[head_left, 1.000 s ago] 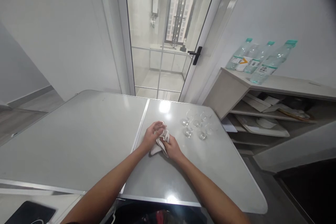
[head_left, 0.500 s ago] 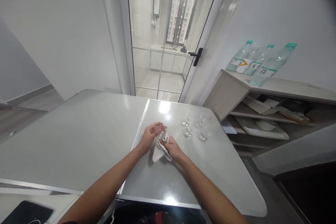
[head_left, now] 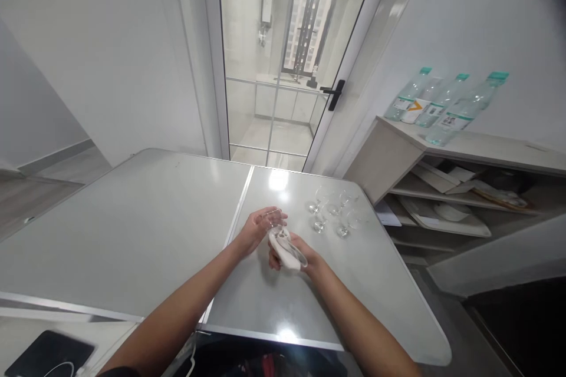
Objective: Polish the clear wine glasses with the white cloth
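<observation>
My left hand is wrapped round a small clear glass, held just above the grey table. My right hand grips a white cloth, bunched between the fingers and pressed against the glass from below and to the right. Both hands meet near the table's middle seam. Several more clear stemmed glasses stand in a cluster to the right of my hands, about a hand's width away.
A low shelf unit with papers stands right of the table; three plastic water bottles sit on top. A glass door with a black handle lies beyond the table. A black device lies at bottom left.
The right hand has shifted the cloth down and to the right along the glass, and the cloth is now bunched under the palm. The left hand keeps hold of the glass.
</observation>
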Demonstrator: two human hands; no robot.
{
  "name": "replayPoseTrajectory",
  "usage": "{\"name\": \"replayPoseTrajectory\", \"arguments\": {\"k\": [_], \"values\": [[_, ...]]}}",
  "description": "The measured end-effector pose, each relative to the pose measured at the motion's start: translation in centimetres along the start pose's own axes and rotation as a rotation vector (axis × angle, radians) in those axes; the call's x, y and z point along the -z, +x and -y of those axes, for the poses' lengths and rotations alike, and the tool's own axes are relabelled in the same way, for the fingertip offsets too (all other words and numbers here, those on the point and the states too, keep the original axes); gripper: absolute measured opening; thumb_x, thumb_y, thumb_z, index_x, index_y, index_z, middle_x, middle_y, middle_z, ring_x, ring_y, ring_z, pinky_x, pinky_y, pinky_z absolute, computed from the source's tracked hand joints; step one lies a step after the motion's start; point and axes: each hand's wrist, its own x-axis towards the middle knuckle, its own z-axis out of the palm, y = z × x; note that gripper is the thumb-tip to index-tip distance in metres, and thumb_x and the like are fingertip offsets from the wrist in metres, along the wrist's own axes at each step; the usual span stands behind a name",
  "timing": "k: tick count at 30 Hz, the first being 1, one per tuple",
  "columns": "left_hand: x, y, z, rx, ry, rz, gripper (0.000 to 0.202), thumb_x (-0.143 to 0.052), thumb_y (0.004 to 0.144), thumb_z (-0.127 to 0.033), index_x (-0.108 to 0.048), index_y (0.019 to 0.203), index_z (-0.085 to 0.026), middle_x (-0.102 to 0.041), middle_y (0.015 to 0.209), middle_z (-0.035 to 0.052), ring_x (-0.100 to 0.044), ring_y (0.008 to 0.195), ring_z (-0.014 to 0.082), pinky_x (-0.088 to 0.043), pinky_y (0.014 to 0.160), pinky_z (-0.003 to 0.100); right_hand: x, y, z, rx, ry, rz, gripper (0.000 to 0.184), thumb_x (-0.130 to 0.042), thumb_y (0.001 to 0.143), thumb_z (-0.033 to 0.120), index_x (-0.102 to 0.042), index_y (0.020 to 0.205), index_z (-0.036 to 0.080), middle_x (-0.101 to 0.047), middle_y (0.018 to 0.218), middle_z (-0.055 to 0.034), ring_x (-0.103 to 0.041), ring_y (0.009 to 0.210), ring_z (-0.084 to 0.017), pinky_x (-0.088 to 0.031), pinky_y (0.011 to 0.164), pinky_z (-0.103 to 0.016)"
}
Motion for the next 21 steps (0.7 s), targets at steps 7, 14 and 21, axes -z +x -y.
{"name": "replayPoseTrajectory", "arguments": {"k": [7, 14, 21], "values": [[0.24, 0.41, 0.66, -0.102, 0.177, -0.214, 0.058, -0.090, 0.072, -0.041, -0.067, 0.119, -0.015, -0.075, 0.122, 0.0193, -0.075, 0.104, 0.0297, -0.054, 0.098, 0.044, -0.35, 0.45, 0.37, 0.227, -0.416, -0.420, 0.030, -0.069, 0.085, 0.049, -0.063, 0.087, 0.020, -0.065, 0.082, -0.0035, -0.058, 0.079, -0.021, -0.046, 0.077, -0.031], [0.30, -0.02, 0.19, -0.042, -0.018, -0.018, 0.063, -0.082, 0.080, -0.054, -0.066, 0.125, -0.013, -0.072, 0.126, 0.0221, -0.074, 0.103, 0.0304, -0.055, 0.094, 0.045, -0.55, -0.13, 0.14, 0.076, -0.069, -0.083, 0.039, -0.061, 0.089, 0.057, -0.060, 0.081, 0.019, -0.059, 0.066, -0.0012, -0.055, 0.061, -0.018, -0.046, 0.064, -0.031], [0.28, 0.19, 0.59, -0.135, 0.131, -0.170, 0.059, -0.088, 0.075, -0.042, -0.065, 0.122, -0.015, -0.072, 0.128, 0.0204, -0.073, 0.107, 0.0303, -0.054, 0.100, 0.046, -0.32, 0.19, 0.84, 0.240, -0.486, -0.404, 0.028, -0.068, 0.086, 0.047, -0.065, 0.086, 0.019, -0.065, 0.078, -0.0026, -0.052, 0.072, -0.018, -0.044, 0.073, -0.029]]}}
